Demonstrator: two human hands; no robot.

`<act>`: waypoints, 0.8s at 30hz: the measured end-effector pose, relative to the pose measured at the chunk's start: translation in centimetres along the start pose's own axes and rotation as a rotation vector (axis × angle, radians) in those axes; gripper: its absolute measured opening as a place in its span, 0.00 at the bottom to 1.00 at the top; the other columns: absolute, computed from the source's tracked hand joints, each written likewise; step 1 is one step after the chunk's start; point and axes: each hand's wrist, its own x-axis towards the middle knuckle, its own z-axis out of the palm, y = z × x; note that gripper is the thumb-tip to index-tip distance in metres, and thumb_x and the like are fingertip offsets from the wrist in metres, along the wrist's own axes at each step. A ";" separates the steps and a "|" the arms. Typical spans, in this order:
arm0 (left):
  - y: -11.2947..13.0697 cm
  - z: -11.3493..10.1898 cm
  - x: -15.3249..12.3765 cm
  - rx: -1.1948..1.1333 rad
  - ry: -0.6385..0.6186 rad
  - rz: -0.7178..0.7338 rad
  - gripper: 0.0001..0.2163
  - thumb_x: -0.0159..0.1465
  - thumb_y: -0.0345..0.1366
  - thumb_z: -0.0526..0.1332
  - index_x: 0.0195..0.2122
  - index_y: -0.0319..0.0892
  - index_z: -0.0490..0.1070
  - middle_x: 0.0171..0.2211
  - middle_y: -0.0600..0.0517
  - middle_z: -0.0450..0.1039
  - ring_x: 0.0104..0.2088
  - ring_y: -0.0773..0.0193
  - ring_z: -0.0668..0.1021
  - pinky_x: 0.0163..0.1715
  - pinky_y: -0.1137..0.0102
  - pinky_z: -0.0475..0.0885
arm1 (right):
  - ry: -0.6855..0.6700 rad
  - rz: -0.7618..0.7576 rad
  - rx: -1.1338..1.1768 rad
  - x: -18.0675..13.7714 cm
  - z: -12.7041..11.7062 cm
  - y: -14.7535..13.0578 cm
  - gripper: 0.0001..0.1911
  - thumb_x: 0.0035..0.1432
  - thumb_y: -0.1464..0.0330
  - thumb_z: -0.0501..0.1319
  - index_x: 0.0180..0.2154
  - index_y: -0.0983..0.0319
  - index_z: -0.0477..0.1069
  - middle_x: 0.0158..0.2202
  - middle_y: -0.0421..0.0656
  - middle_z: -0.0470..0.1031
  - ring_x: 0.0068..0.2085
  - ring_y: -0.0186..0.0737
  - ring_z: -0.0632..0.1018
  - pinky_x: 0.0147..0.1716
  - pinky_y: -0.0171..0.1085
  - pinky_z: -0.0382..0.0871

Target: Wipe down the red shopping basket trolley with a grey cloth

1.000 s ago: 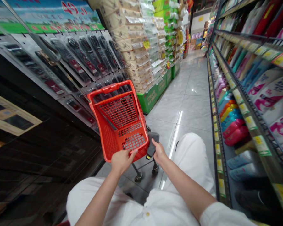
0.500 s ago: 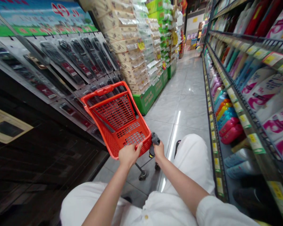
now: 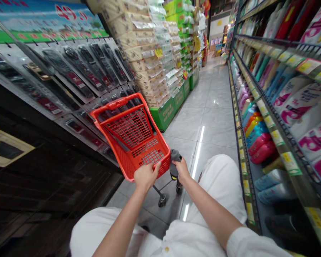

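Note:
A red plastic shopping cart (image 3: pixel 131 135) with a mesh basket rolls on small castors just ahead of me, tilted toward the left shelving. My left hand (image 3: pixel 145 176) grips the near rim of the basket. My right hand (image 3: pixel 181 170) is closed on the grey cart handle (image 3: pixel 174 159) at the cart's right rear. The basket looks empty. My white-clad legs fill the bottom of the view.
A pegboard of packaged black items (image 3: pixel 77 71) and a dark cabinet (image 3: pixel 37 185) line the left. Stacked tissue packs on green crates (image 3: pixel 160 71) stand ahead left. Shelves of bottles and refill bags (image 3: pixel 280 103) run along the right. A glossy tiled aisle (image 3: pixel 214 107) stretches ahead.
The cart has swung slightly left and closer to the pegboard. Both hands have kept their grip and shifted a little with it.

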 end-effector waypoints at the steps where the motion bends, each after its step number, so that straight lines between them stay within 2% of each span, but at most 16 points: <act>1: 0.0 0.0 0.0 0.001 -0.002 -0.001 0.34 0.68 0.57 0.36 0.38 0.42 0.79 0.35 0.40 0.80 0.41 0.48 0.81 0.37 0.63 0.72 | -0.027 -0.003 0.032 0.1 0.2 -0.8 0.20 0.38 0.71 0.64 0.39 0.60 0.75 0.35 0.38 0.81 0.36 0.42 0.78 0.41 0.38 0.71; 4: 0.3 -0.2 0.2 -0.010 -0.025 -0.001 0.35 0.69 0.55 0.34 0.40 0.42 0.79 0.36 0.40 0.80 0.43 0.49 0.81 0.39 0.62 0.72 | -0.097 -0.082 0.038 0.8 1.2 -3.0 0.20 0.40 0.69 0.66 0.41 0.61 0.75 0.38 0.40 0.81 0.41 0.43 0.78 0.45 0.40 0.71; 6: 0.6 -0.4 0.5 -0.026 -0.048 -0.017 0.36 0.70 0.53 0.32 0.40 0.41 0.79 0.37 0.39 0.80 0.43 0.50 0.81 0.39 0.62 0.72 | -0.100 -0.157 -0.016 0.8 1.9 -3.6 0.19 0.42 0.67 0.65 0.40 0.61 0.76 0.40 0.41 0.81 0.44 0.44 0.77 0.50 0.41 0.69; 10: 1.4 -0.8 1.0 -0.056 -0.078 -0.058 0.38 0.70 0.50 0.30 0.38 0.38 0.80 0.37 0.37 0.80 0.43 0.50 0.81 0.40 0.63 0.73 | -0.040 -0.377 -0.086 -1.5 2.4 -1.5 0.23 0.49 0.65 0.64 0.49 0.60 0.74 0.53 0.44 0.76 0.56 0.44 0.72 0.61 0.42 0.60; 14: 1.7 -0.8 1.3 -0.074 -0.087 -0.039 0.39 0.70 0.50 0.29 0.39 0.38 0.79 0.39 0.37 0.80 0.43 0.52 0.81 0.40 0.64 0.73 | -0.053 -0.427 -0.161 -4.2 1.7 1.0 0.25 0.52 0.63 0.64 0.53 0.58 0.72 0.64 0.45 0.63 0.63 0.43 0.65 0.65 0.43 0.52; 17: 1.6 -0.7 1.4 -0.085 -0.105 -0.025 0.39 0.70 0.51 0.28 0.40 0.38 0.79 0.39 0.37 0.80 0.43 0.52 0.81 0.39 0.64 0.73 | -0.031 -0.403 -0.106 -3.1 1.6 0.2 0.25 0.51 0.61 0.65 0.52 0.59 0.73 0.62 0.46 0.67 0.62 0.45 0.67 0.65 0.44 0.53; 20: 1.7 -0.8 1.6 -0.099 -0.121 -0.023 0.41 0.69 0.52 0.26 0.40 0.38 0.79 0.40 0.37 0.80 0.44 0.50 0.81 0.39 0.63 0.72 | 0.004 -0.334 0.002 0.0 2.1 -2.0 0.25 0.48 0.60 0.66 0.49 0.62 0.74 0.51 0.47 0.77 0.54 0.46 0.74 0.59 0.45 0.63; 22: 1.8 -1.0 1.7 -0.115 -0.132 -0.033 0.41 0.68 0.53 0.25 0.39 0.38 0.79 0.40 0.37 0.80 0.44 0.49 0.81 0.40 0.62 0.72 | 0.015 -0.303 0.026 1.2 2.8 -2.7 0.24 0.49 0.60 0.65 0.47 0.64 0.75 0.47 0.47 0.79 0.49 0.46 0.76 0.55 0.45 0.67; 24: 2.1 -1.2 1.9 -0.141 -0.149 -0.050 0.42 0.68 0.52 0.24 0.38 0.39 0.78 0.41 0.37 0.80 0.45 0.49 0.81 0.41 0.61 0.72 | 0.038 -0.331 0.019 0.8 3.4 -2.1 0.24 0.52 0.61 0.63 0.50 0.63 0.73 0.50 0.48 0.78 0.52 0.45 0.76 0.56 0.43 0.66</act>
